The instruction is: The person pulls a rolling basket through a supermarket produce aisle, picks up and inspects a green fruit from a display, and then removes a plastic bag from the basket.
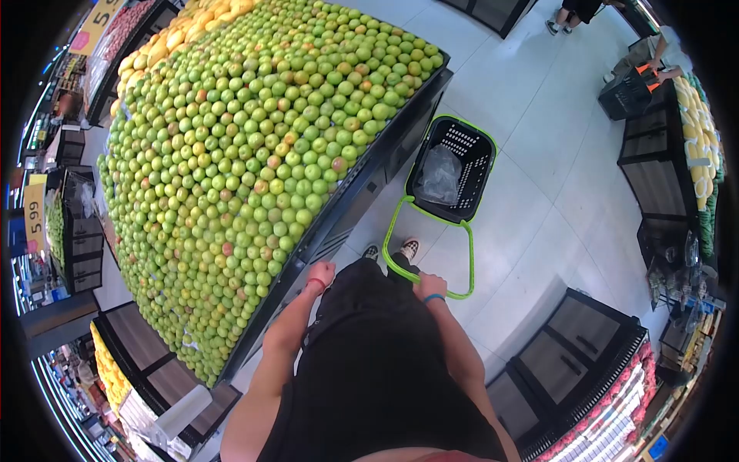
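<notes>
My right hand, with a blue wristband, is wrapped round the long lime-green handle of a black shopping basket. The basket has a green rim and slotted walls, and stands ahead of my feet. Inside it lies a crumpled clear plastic bag. My left hand, a red band at its wrist, hangs beside the edge of the fruit stand with its fingers curled closed; nothing shows in it. Left of me, green round fruits, some with a reddish blush, are heaped on that stand.
The stand's dark side runs diagonally along my left. Another cabinet stands at lower right. At upper right, a person holds a dark basket with orange handles beside a produce display. Yellow fruit lies beyond the green heap.
</notes>
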### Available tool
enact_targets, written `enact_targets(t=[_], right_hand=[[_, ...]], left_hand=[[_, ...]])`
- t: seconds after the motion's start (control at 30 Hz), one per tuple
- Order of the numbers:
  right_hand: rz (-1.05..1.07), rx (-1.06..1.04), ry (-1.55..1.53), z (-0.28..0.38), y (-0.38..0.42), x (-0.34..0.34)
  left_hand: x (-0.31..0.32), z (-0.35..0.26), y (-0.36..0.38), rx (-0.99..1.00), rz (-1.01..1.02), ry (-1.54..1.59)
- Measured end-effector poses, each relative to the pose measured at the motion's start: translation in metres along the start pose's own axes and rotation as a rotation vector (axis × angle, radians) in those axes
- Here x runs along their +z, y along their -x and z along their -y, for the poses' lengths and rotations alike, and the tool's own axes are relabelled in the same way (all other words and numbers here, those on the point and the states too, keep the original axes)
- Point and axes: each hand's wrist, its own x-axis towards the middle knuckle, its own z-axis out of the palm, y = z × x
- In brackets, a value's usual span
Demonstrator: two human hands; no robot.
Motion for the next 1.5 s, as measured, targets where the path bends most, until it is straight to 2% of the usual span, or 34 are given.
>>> enact_targets(t=[0.03, 0.1, 0.17, 0.23, 0.33, 0.4, 0.43, 0.5, 0.6, 0.63, 0.7, 0.73, 0.8, 0.9, 0.93, 0.97, 1.03, 1.1, 1.17, 1.23, 1.3, 1.4, 1.47, 1.5], right_hand=[[-0.004, -0.012, -0.007, -0.004, -0.003, -0.007], [-0.015, -0.025, -0.013, -0.011, -0.009, -0.019], [-0.004, -0.048, -0.026, -0.014, -0.017, -0.030], [0.000, -0.055, -0.017, -0.017, -0.025, -0.039], [-0.018, -0.072, -0.024, -0.024, -0.037, -0.049], [-0.051, -0.075, -0.043, -0.027, -0.045, -0.060], [-0.045, -0.073, -0.037, -0.029, -0.050, -0.066], [-0.053, -0.062, -0.033, -0.035, -0.057, -0.077], [-0.104, -0.056, -0.036, -0.046, -0.071, -0.083], [-0.115, -0.058, -0.032, -0.049, -0.075, -0.083], [-0.128, -0.054, -0.026, -0.054, -0.078, -0.086], [-0.067, -0.069, 0.021, -0.057, -0.080, -0.089], [-0.025, -0.082, 0.077, -0.059, -0.084, -0.090], [-0.159, -0.094, -0.024, -0.063, -0.090, -0.090], [-0.323, -0.172, -0.033, -0.066, -0.090, -0.091], [-0.325, -0.157, -0.024, -0.068, -0.092, -0.094], [-0.018, -0.029, 0.080, -0.068, -0.099, -0.110], [-0.017, 0.008, 0.079, -0.070, -0.103, -0.119], [-0.066, -0.027, 0.059, -0.073, -0.113, -0.123], [-0.080, -0.032, 0.052, -0.078, -0.119, -0.129], [-0.088, -0.038, 0.042, -0.083, -0.128, -0.135], [0.024, -0.017, 0.114, -0.091, -0.139, -0.137], [-0.329, -0.206, 0.055, -0.100, -0.145, -0.128], [-0.321, -0.206, 0.060, -0.099, -0.148, -0.134]], left_hand=[[-0.008, -0.025, 0.003, -0.009, 0.096, -0.043], [-0.003, -0.055, -0.006, 0.020, 0.071, -0.021], [0.010, -0.076, -0.022, 0.686, -0.218, -0.135], [0.011, -0.127, -0.018, 0.770, -0.131, 0.008], [0.011, -0.203, 0.011, 0.689, -0.080, 0.102], [0.005, -0.247, 0.031, 0.762, 0.074, -0.531], [0.010, -0.258, 0.033, 0.772, 0.069, -0.540], [0.019, -0.276, 0.040, 1.257, -0.177, -0.605], [0.057, -0.284, 0.029, 1.368, -0.306, -0.528], [0.068, -0.283, 0.023, 1.382, -0.310, -0.531], [0.081, -0.287, 0.015, 1.144, 0.101, -0.683], [0.081, -0.293, 0.012, 1.154, 0.101, -0.685], [0.084, -0.305, 0.005, 1.011, 0.297, -0.762], [0.086, -0.319, -0.006, 0.981, 0.327, -0.809], [0.086, -0.324, -0.009, 0.956, 0.327, -0.824], [0.086, -0.328, -0.011, 0.974, 0.333, -0.818], [0.086, -0.338, -0.022, 0.930, 0.367, -0.851], [0.088, -0.345, -0.030, 0.934, 0.393, -0.846], [0.090, -0.351, -0.038, 1.015, 0.378, -0.683], [0.086, -0.366, -0.043, 0.993, 0.413, -0.710], [0.085, -0.377, -0.049, 0.968, 0.519, -0.870], [0.084, -0.386, -0.057, 0.919, 0.515, -0.836], [0.093, -0.388, -0.069, 0.970, 0.499, -0.811], [0.092, -0.391, -0.071, 1.023, 0.477, -0.796]])
